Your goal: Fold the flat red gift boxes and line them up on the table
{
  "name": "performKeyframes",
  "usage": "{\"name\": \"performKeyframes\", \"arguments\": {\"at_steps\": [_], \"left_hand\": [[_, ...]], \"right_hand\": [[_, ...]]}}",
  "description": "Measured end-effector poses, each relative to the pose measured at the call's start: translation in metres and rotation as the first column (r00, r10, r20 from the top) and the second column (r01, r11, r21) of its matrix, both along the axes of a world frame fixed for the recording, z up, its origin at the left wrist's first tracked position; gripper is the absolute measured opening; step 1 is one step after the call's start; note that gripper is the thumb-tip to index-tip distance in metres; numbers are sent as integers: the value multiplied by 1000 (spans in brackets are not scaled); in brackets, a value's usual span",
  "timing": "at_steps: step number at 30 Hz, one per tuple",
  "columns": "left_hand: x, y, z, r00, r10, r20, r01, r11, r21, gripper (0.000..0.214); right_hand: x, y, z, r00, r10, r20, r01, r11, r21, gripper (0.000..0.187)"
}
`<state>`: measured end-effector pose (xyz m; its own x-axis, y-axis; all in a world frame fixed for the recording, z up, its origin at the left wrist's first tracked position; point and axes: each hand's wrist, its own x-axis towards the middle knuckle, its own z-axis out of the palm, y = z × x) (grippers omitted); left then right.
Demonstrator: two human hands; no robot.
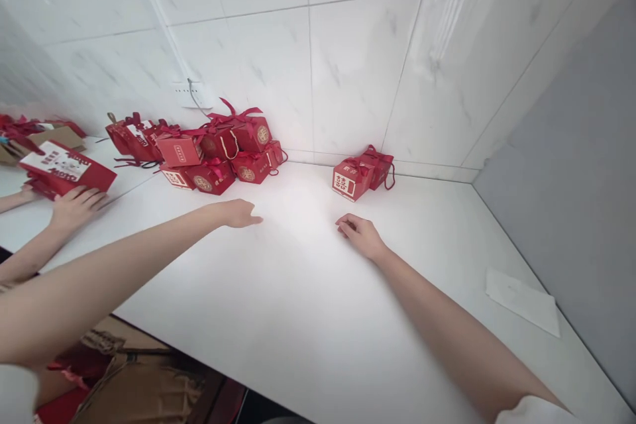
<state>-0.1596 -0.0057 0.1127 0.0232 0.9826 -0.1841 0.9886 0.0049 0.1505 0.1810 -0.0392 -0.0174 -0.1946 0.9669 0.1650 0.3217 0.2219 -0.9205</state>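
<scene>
My left hand (241, 213) is above the white table, just in front of a stack of small red gift boxes. Its thumb stands apart from the fingers, and nothing shows in it. The nearest box in that stack is a red box with a gold round emblem (213, 180). On the other side, my right hand (362, 235) is low over the table with its fingers curled in and nothing visible in them. Behind it, against the wall, stand a red gift box with a white character panel (350, 179) and a second red box (378, 169) with a cord handle.
At the left, another person's hand (79, 205) holds a red gift bag (69, 169). More red bags (139, 139) stand by the wall under a socket (191, 94). A white paper (521, 298) lies at right. Below the table edge is a cardboard box (139, 384).
</scene>
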Motion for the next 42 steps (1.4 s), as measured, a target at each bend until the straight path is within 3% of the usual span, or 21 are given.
{"name": "performKeyframes", "arguments": {"at_steps": [3, 8, 11, 15, 18, 22, 24, 27, 28, 29, 31, 33, 36, 38, 42], "left_hand": [[5, 35, -36, 996, 85, -11, -85, 996, -37, 78], [8, 72, -86, 970, 244, 11, -243, 956, 165, 90], [12, 93, -100, 947, 313, 76, -323, 914, 246, 94], [31, 111, -106, 905, 378, 196, -421, 861, 286, 93], [63, 112, -110, 898, 328, 293, -413, 858, 306, 90], [126, 106, -117, 911, 40, 410, -190, 924, 333, 91], [156, 103, -119, 819, -138, 557, -54, 948, 314, 89], [181, 98, -119, 440, -215, 872, 6, 971, 237, 84], [183, 95, -119, 334, -201, 921, -5, 977, 215, 82], [183, 93, -118, 276, -192, 942, -14, 979, 204, 79], [178, 86, -117, 218, -238, 946, 26, 971, 238, 75], [173, 80, -116, 161, -323, 933, 149, 942, 301, 74], [172, 74, -115, 88, -372, 924, 277, 900, 336, 81], [173, 73, -114, 67, -336, 940, 254, 916, 309, 81], [173, 73, -109, 52, -173, 983, 207, 965, 159, 87]], "right_hand": [[-1, 1, 2, 1000, 5, 10, -5, 1000, -3, 17], [-2, 3, 3, 1000, 12, 23, -12, 1000, -4, 19], [-4, 4, 5, 999, 17, 34, -17, 1000, -9, 19], [-6, 7, 5, 1000, 4, 20, -4, 1000, -5, 20], [-5, 11, 2, 993, -90, -79, 95, 993, 63, 22], [0, 23, -1, 873, -343, -346, 363, 932, -7, 41], [5, 29, -2, 804, -419, -421, 428, 900, -78, 49], [13, 37, 0, 733, -433, -525, 455, 886, -95, 61], [16, 39, 1, 709, -417, -569, 451, 888, -89, 65], [18, 41, 2, 686, -401, -607, 445, 891, -86, 67], [22, 43, 3, 651, -387, -653, 423, 899, -110, 68], [24, 44, 3, 632, -408, -659, 417, 896, -155, 66], [22, 43, 5, 643, -441, -626, 461, 876, -143, 62], [20, 41, 7, 659, -404, -634, 458, 885, -88, 60], [18, 41, 8, 652, -212, -728, 301, 954, -8, 66]]}}
